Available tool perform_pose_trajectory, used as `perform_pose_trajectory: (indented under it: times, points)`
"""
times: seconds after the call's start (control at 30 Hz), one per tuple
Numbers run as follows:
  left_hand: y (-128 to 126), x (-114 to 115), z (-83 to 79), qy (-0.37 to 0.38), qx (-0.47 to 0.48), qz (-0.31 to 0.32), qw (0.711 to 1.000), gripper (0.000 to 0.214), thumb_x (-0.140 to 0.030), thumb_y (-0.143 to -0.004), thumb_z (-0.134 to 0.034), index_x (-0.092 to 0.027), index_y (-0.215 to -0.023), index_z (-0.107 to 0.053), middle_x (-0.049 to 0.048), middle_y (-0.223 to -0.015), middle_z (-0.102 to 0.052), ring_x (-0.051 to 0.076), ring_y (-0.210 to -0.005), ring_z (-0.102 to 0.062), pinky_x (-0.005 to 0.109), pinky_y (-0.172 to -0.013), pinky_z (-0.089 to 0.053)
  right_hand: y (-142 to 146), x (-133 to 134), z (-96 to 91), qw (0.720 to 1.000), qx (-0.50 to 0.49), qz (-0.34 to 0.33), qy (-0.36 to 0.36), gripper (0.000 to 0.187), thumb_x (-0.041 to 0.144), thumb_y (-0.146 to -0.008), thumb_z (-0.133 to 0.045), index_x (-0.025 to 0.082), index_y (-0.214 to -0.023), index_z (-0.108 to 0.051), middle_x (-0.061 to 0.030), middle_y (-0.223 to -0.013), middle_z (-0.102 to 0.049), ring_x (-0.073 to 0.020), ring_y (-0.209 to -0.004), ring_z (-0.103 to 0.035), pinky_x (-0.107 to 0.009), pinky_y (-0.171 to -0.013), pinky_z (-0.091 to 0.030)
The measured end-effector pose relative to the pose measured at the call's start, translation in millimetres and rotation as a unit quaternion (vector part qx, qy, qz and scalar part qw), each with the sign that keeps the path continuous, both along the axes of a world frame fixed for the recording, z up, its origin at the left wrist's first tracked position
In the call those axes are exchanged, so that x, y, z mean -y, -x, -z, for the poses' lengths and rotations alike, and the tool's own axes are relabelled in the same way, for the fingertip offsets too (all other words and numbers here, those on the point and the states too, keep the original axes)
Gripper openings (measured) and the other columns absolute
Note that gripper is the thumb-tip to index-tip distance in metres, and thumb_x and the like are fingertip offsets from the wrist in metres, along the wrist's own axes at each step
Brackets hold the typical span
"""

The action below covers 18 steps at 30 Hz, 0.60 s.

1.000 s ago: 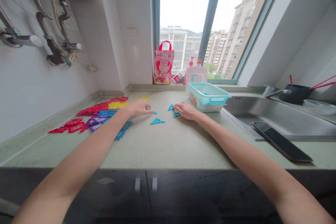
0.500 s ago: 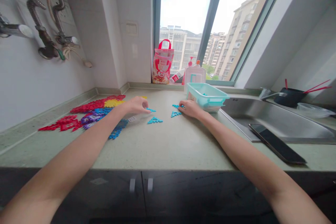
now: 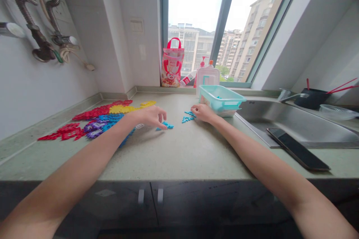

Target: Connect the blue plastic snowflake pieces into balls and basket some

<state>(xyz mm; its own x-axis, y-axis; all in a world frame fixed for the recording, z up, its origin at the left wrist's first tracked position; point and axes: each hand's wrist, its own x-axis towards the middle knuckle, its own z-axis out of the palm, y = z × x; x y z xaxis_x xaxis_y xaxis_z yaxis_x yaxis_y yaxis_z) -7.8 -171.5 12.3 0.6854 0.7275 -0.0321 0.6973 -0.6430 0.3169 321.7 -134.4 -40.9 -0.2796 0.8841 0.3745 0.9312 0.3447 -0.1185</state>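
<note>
My left hand (image 3: pixel 153 116) is over the counter with thumb and fingers apart, close to a light-blue toothed piece (image 3: pixel 169 125) that it partly hides. On the other side, my right hand (image 3: pixel 204 113) rests on the counter with its fingers bent together at the edge of a blue toothed piece (image 3: pixel 189 112). A triangular blue piece (image 3: pixel 186 119) lies just in front of that one. Left of my left hand spread red toothed pieces (image 3: pixel 92 113), yellow ones (image 3: pixel 122 109), purple ones (image 3: pixel 94 128) and darker blue ones (image 3: pixel 112 120), some behind my forearm.
A turquoise plastic box (image 3: pixel 223 101) with a few blue pieces inside stands behind my right hand, its clear lid (image 3: pixel 206 77) behind it. A phone (image 3: pixel 298 149) lies at the edge of the steel sink (image 3: pixel 280 119). A pink bag (image 3: pixel 172 63) stands on the windowsill.
My left hand has shifted toward the viewer and opened, away from the blue piece at its fingertips, over the nearer blue piece. More yellow pieces show behind it. My right hand stays nearly in place.
</note>
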Motion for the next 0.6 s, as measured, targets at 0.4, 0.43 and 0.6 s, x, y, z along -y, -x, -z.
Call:
perform_pose_trajectory:
  times: [0.4, 0.43, 0.6]
  points:
    - [-14.2, 6.8, 7.0, 0.006, 0.003, -0.019, 1.0, 0.039, -0.041, -0.072, -0.078, -0.025, -0.108, -0.077, 0.0011, -0.093, -0.077, 0.016, -0.078, -0.068, 0.023, -0.064, -0.043, -2.5, 10.0, -11.0, 0.999, -0.035, 0.019, 0.012, 0.027, 0.026, -0.083, -0.075, 0.016, -0.108, -0.079, -0.0082, -0.093, -0.08, -0.0211, -0.083, -0.072, -0.027, -0.076, -0.051]
    - [-18.3, 8.1, 9.4, -0.003, 0.01, -0.02, 1.0, 0.039, -0.041, -0.072, -0.077, -0.024, -0.108, -0.077, 0.0017, -0.093, -0.077, 0.016, -0.078, -0.068, 0.023, -0.064, -0.044, -2.2, 12.0, -13.8, 0.999, -0.043, 0.022, -0.002, 0.027, 0.025, -0.083, -0.075, 0.016, -0.107, -0.079, -0.0082, -0.092, -0.08, -0.0211, -0.084, -0.072, -0.028, -0.076, -0.051]
    - [-26.8, 10.8, 14.2, -0.008, 0.029, -0.009, 0.999, 0.052, -0.046, -0.072, -0.078, -0.022, -0.118, -0.075, 0.0026, -0.093, -0.076, 0.017, -0.079, -0.068, 0.025, -0.068, -0.046, 12.7, 33.7, -28.2, 0.987, -0.128, -0.083, -0.047, 0.024, 0.026, -0.084, -0.072, 0.02, -0.106, -0.079, -0.0045, -0.089, -0.078, -0.0175, -0.078, -0.07, -0.028, -0.077, -0.052]
